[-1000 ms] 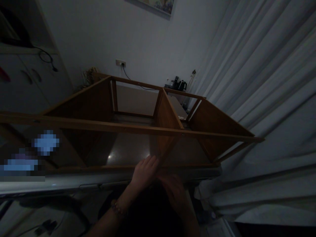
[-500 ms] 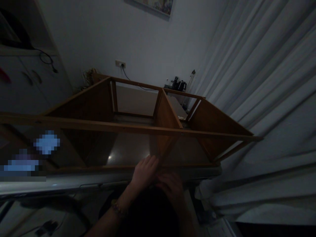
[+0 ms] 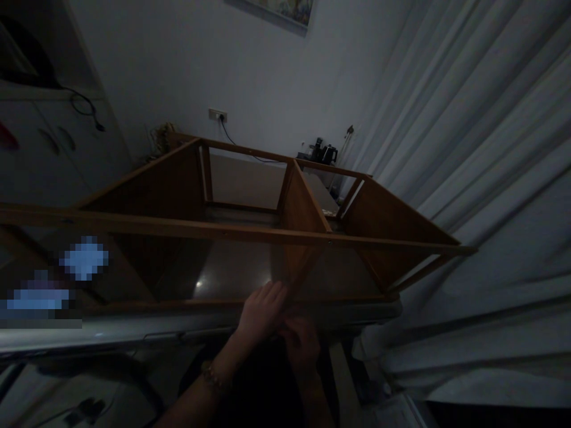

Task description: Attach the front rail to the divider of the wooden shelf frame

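A brown wooden shelf frame (image 3: 223,232) with several panels lies on a table (image 3: 134,321). My left hand (image 3: 263,306), a beaded bracelet at its wrist, is closed over the frame's near lower rail, where a middle upright meets it. Just below and to the right, my right hand (image 3: 302,342) has its fingers bent in toward that same joint. Its fingertips look pinched together, but the dark hides whatever they hold.
White curtains (image 3: 491,178) hang close along the right side. Beyond the frame stand a black kettle (image 3: 329,155) and a wall socket (image 3: 217,115) with a plugged-in cord. A pale cabinet (image 3: 57,160) is at the left. Blurred blocks cover part of the lower left.
My right hand has drawn slightly left and its fingers have curled from a flatter pose. My left hand and the frame stay nearly in place.
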Tool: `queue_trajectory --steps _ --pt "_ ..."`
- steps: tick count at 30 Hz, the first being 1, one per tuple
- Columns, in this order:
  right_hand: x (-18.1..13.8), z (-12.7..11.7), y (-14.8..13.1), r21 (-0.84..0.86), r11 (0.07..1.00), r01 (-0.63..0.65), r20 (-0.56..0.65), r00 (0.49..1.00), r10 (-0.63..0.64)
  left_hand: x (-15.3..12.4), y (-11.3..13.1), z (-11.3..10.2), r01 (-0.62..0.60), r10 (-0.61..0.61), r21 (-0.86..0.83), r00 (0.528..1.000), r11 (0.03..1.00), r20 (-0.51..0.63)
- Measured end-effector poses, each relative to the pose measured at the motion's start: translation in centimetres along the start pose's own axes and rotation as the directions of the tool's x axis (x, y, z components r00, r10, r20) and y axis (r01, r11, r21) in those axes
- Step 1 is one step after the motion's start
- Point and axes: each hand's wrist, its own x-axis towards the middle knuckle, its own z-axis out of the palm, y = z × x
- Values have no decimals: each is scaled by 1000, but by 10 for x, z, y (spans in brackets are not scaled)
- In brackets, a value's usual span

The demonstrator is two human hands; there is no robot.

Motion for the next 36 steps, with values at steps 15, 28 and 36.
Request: queue_trajectory --steps 15,28,36 --pt "-15 20 -17 39 969 -243 -139 959 246 -1 0 1 -3 3 5 999 1000 -48" --pt "-1 -4 -4 19 992 -128 77 989 127 -1 -1 3 -6 6 10 999 1000 -48" --pt "-14 5 -11 25 864 -503 54 863 502 1 0 -1 2 -2 3 999 1000 -41"
